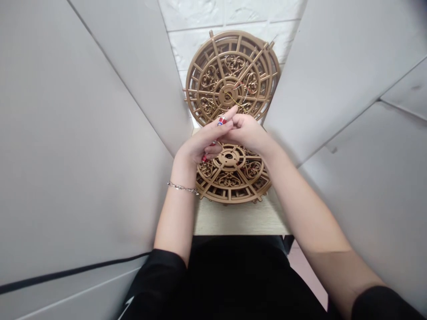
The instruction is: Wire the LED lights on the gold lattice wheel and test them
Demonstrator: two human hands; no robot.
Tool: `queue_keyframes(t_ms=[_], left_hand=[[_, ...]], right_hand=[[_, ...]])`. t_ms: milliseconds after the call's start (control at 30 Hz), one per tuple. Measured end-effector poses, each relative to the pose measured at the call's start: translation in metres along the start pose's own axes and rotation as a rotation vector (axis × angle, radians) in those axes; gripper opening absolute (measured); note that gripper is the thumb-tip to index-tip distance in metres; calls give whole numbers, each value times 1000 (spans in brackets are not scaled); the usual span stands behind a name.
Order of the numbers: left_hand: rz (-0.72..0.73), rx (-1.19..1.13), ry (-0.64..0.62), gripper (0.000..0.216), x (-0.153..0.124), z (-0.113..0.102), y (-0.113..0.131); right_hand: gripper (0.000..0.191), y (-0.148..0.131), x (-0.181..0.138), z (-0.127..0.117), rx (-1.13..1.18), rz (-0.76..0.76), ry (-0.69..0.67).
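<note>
My left hand [200,141] is closed around a slim red object [222,120] with blue and white markings; its kind is mostly hidden by the fingers. My right hand [251,131] has its fingers curled together against the left fingertips, and what they pinch is hidden. Both hands meet above a gold openwork disc [230,180] with scroll patterns, lying on a light wooden surface. Behind them, a second stack of gold ring-shaped frames [230,53] leans upright. From its hub a thin yellow wire [236,101] runs down towards my hands, near a red wire [246,84].
Grey panels close in at the left [100,155] and right [330,80]. White brick-patterned wall [196,15] stands behind the discs. The wooden tabletop [240,222] ends just before my body. A black cable [76,271] crosses the left panel low down.
</note>
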State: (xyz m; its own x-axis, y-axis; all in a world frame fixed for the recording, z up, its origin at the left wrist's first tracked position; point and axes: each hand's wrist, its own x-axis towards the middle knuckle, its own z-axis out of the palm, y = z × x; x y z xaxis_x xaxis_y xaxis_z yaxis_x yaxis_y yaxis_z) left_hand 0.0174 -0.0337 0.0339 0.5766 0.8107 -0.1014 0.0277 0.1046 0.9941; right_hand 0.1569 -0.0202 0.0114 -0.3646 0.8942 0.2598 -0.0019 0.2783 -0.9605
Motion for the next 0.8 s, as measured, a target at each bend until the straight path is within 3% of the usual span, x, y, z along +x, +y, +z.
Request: queue_keyframes(t_ms=[133,233,467,800], left_hand=[[-17,-10,-36,45,5,-4,-10],[-21,12,-54,45,2,-2,-12],[79,38,-32,53,0,5,-16],[130,-56,152,36,3,19,-19]], right_hand=[[39,10,2,6,13,-63,85],[46,19,1,7,6,-77,76],[43,22,-4,13,-74,-26,96],[30,14,-12,19,-54,-45,115]])
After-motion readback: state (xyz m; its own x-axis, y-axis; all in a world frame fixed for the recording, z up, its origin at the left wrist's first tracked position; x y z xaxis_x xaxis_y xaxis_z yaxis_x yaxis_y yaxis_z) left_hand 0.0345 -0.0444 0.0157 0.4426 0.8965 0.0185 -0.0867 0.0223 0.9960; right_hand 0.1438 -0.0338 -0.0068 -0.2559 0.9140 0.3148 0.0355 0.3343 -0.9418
